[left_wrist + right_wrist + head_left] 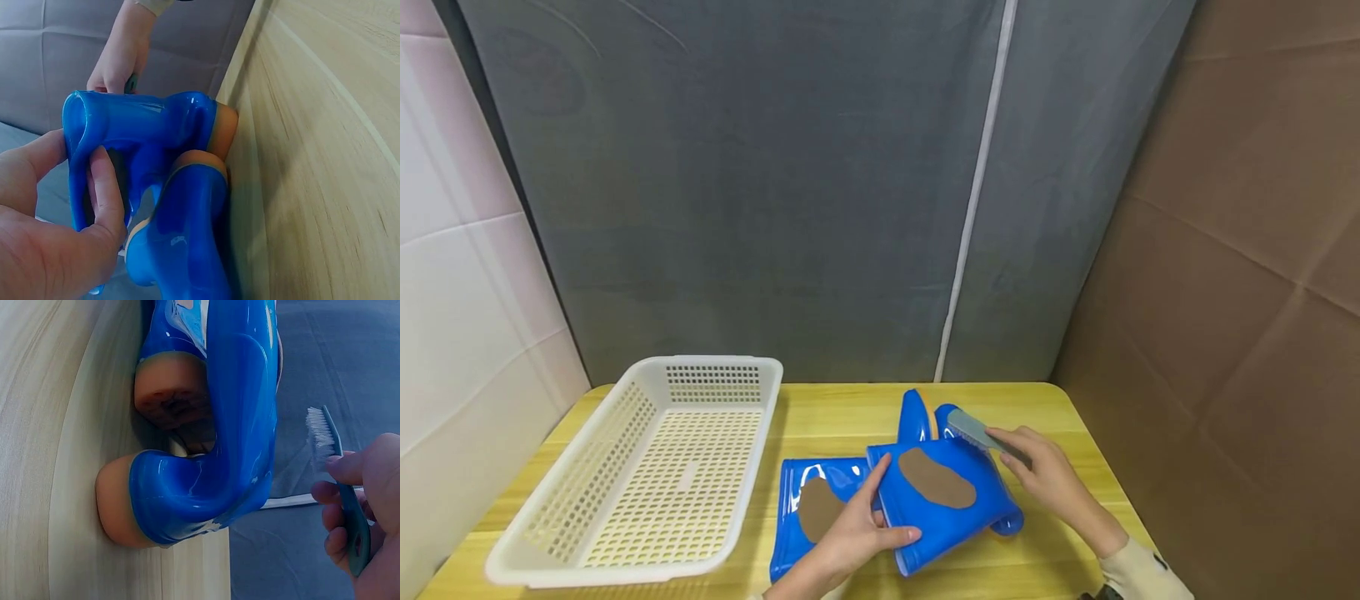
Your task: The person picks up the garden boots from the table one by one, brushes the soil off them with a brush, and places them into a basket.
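A glossy blue rain boot [951, 533] with a brown patch on its shaft lies tilted in my left hand [853, 533]. The thumb and fingers grip the rim at its opening, as the left wrist view shows. Its orange sole [115, 500] is down near the tabletop. The matching boot [190, 244] lies on its side beside it, also brown-patched, partly covered by the held one. My right hand [1048, 475] holds a grey-green scrub brush [973, 431] by the handle. In the right wrist view its white bristles [320, 434] face the held boot's shaft, with a gap between.
A white perforated plastic basket [756, 492] stands on the left of the wooden table [850, 417]. A grey curtain [775, 208] hangs behind, with a white partition [475, 333] at left and a brown one [1240, 333] at right.
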{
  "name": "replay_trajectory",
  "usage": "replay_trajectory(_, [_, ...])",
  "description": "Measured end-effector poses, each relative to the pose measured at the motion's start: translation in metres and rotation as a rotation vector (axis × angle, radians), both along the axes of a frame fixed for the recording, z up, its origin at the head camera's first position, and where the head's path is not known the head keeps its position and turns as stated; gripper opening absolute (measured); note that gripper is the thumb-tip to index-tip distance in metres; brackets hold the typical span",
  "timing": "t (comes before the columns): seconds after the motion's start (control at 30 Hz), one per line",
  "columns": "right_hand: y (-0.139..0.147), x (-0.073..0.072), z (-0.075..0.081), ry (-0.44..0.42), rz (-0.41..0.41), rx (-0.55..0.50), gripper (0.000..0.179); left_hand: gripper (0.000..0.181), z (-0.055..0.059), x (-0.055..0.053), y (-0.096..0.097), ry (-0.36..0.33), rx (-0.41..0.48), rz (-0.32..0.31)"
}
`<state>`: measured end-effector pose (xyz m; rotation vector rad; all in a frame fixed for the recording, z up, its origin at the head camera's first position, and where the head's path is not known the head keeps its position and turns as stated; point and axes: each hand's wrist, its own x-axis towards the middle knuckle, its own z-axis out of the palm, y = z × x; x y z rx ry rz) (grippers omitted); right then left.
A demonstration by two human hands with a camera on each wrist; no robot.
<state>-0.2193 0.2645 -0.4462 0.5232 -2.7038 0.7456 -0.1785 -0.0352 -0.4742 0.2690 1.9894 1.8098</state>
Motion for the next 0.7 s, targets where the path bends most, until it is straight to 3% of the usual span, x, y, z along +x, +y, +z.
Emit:
replay_trajectory(0.3, [-0.004,-0.003,-0.001,-0.054,0.061,0.016,0.041,0.11,-0.003,-0.001,-0.004,0.027,-0.014,-0.023])
replay_trajectory(0.57, [-0.003,-0.003,-0.009,-0.086,0.094,0.01,0.036,0.113,-0.007,-0.003,-0.009,0.046,-0.019,-0.087])
replay_trajectory(0.7, [-0.003,-0.004,-0.015,-0.102,0.126,0.028,0.035,0.113,-0.008,-0.003,-0.01,0.038,0.039,-0.103])
